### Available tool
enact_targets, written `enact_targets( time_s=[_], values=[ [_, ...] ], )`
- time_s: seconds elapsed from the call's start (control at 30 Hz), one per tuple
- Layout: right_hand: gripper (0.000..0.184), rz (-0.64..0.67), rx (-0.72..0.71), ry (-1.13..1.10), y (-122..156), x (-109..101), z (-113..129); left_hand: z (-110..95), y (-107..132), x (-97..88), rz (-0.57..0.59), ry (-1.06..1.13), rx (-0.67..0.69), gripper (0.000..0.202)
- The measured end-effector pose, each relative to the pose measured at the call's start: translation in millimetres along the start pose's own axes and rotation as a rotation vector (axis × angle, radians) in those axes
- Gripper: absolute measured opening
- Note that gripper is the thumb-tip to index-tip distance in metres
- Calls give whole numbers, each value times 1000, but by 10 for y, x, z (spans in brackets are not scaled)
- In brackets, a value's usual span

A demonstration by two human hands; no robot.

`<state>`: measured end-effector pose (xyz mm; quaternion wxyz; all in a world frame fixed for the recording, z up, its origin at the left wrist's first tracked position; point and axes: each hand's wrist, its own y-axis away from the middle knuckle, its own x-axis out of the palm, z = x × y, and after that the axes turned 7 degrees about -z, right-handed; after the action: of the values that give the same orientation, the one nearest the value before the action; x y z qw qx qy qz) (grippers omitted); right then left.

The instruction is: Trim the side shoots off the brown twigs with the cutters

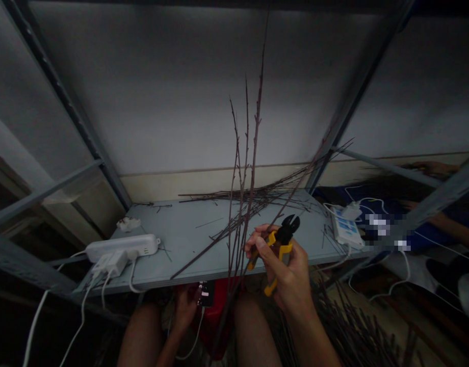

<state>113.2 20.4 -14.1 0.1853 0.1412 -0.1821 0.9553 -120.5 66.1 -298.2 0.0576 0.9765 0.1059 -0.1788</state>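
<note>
My right hand (288, 270) is closed around diagonal cutters (285, 234) with black jaws and yellow handles. The jaws point up and are slightly apart. A long branched twig (253, 178) rises past that hand's fingertips; a thin stem passes behind the fingers, and whether they pinch it is unclear. Low between my knees, my left hand (185, 307) is closed at the left edge of a dark phone (207, 294) with a small lit patch. Shadow hides most of its fingers. More thin twigs (265, 192) lie in a loose heap across the grey shelf (169, 219).
White power strips (122, 245) (346, 227) with plugs and cables sit at both shelf ends. Metal uprights (357, 102) frame the shelf. Below are a red stool (219, 306) and a twig pile (357, 326). At right, another person's arm (454, 229) shows.
</note>
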Motion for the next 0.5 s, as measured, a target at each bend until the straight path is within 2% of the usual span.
enact_targets(
  time_s=[0.07,0.17,0.23,0.33,0.4,0.5],
  values=[
    [20,0,22,3,13,-19,-45,-280,250,-96,106,63,31,47],
    [26,8,84,-11,46,-35,-132,-880,742,-266,271,203,25,49],
    [29,12,138,-16,92,-32,-186,-1324,1030,-341,301,358,-17,51],
    [37,14,221,-11,193,-25,-240,-1849,1247,-340,291,492,91,41],
    [42,25,255,24,262,-41,-257,-2037,1263,-287,250,543,108,34],
    [49,40,225,151,347,-125,-263,-2125,1244,-208,191,604,80,30]
  ],
)
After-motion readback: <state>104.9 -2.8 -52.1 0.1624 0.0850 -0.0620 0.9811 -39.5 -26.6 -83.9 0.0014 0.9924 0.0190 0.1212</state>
